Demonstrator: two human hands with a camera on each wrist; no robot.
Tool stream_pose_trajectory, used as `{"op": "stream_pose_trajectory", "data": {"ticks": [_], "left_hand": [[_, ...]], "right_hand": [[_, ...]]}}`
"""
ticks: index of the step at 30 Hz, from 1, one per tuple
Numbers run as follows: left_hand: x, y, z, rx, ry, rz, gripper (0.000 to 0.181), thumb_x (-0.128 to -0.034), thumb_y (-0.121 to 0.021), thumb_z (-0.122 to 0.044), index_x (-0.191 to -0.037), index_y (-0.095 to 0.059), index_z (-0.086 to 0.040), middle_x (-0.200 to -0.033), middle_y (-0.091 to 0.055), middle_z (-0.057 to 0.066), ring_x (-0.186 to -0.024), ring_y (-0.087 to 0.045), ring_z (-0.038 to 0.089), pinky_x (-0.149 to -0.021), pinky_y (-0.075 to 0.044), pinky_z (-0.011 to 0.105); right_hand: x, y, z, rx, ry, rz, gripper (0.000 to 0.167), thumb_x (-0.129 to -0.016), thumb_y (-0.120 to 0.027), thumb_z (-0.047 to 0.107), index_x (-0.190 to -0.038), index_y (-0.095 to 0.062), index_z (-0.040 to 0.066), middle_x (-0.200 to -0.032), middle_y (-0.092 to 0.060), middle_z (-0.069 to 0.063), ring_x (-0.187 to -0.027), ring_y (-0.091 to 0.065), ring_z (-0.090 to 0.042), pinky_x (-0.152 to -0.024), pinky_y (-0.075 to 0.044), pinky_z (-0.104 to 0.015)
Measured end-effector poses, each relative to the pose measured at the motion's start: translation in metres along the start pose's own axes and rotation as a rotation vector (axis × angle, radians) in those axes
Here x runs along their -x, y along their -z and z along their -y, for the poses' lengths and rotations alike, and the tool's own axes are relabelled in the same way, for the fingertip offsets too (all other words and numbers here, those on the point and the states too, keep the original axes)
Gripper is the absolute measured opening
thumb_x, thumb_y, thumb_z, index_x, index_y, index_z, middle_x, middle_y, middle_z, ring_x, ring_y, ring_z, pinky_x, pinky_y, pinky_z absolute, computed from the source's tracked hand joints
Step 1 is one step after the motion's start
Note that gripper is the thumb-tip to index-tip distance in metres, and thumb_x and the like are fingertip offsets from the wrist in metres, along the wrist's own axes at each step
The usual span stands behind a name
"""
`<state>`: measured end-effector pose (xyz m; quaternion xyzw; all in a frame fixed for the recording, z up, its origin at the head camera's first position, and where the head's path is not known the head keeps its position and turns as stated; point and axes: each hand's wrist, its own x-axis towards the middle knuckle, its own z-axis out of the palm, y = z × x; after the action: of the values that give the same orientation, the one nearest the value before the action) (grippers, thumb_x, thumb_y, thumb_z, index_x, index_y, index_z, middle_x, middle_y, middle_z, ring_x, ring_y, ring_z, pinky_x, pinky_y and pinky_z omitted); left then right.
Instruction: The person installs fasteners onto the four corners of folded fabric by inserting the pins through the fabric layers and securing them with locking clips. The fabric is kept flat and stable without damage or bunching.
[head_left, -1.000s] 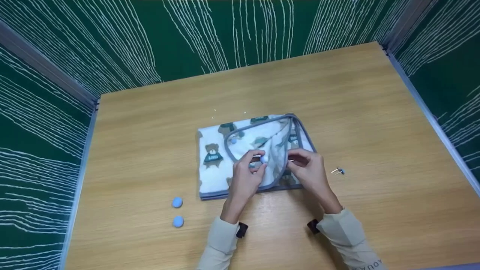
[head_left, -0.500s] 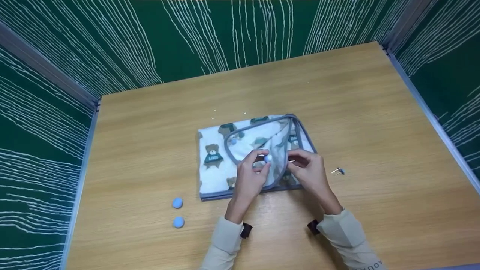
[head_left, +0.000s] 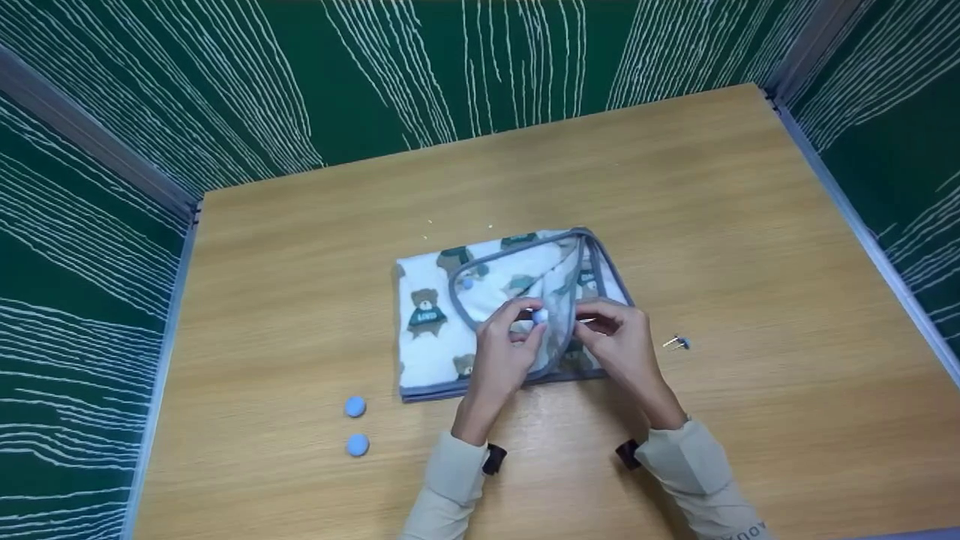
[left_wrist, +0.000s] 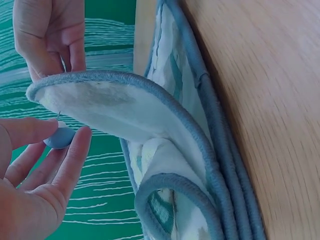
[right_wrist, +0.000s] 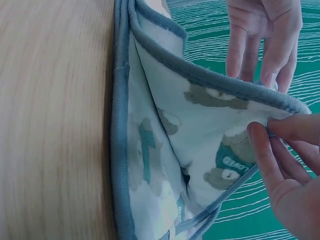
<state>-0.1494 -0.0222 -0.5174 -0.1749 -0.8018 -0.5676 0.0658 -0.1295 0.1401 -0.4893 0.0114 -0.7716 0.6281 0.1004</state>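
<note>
A folded white bear-print blanket (head_left: 426, 367) with grey-blue edging lies on the table, one corner lifted between the hands. My left hand (head_left: 501, 352) pinches a round blue cap (left_wrist: 60, 138) by its rim, close to the lifted corner's face. From that face a thin pin tip (left_wrist: 58, 115) sticks out towards the cap. Across the cloth, my right hand (head_left: 619, 341) pinches a small blue pin head (right_wrist: 270, 133) against the fabric, mostly hidden by its fingers. Another small blue round piece (head_left: 467, 283) sits on the blanket's curled-over corner.
Two blue caps, a farther one (head_left: 355, 406) and a nearer one (head_left: 358, 445), lie left of the blanket. Blue-headed pins (head_left: 677, 343) lie to its right. Tiny bright specks (head_left: 427, 229) dot the wooden table (head_left: 300, 247) behind it. Green line-patterned panels (head_left: 360, 82) surround the table.
My left hand has moved slightly to the right with the blue cap, closer to the lifted corner. My right hand stays in nearly the same place.
</note>
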Motion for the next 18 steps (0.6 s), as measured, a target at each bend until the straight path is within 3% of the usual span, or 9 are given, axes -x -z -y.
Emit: {"op": "stream_pose_trajectory", "data": {"ticks": [10, 18], "left_hand": [[0.0006, -0.0017, 0.0016, -0.007, -0.016, 0.015, 0.024, -0.0895, -0.063, -0.002, -0.114, -0.062, -0.002, -0.111, -0.064, 0.012, -0.100, -0.061, 0.014, -0.072, -0.053, 0.018], [-0.0009, -0.0019, 0.0002, -0.024, -0.014, 0.025, 0.023, -0.0887, -0.064, -0.002, -0.112, -0.064, -0.002, -0.108, -0.064, 0.005, -0.096, -0.061, 0.012, -0.071, -0.053, 0.017]], "right_hand": [[0.0009, 0.0000, -0.0028, 0.000, 0.004, 0.010, 0.016, -0.078, -0.064, -0.016, -0.093, -0.069, -0.013, -0.095, -0.067, -0.025, -0.083, -0.063, -0.016, -0.074, -0.054, -0.022], [0.0009, 0.0004, -0.0032, -0.021, -0.039, 0.020, 0.020, -0.079, -0.064, -0.015, -0.098, -0.067, -0.012, -0.097, -0.067, -0.023, -0.086, -0.065, -0.022, -0.077, -0.054, -0.022]]}}
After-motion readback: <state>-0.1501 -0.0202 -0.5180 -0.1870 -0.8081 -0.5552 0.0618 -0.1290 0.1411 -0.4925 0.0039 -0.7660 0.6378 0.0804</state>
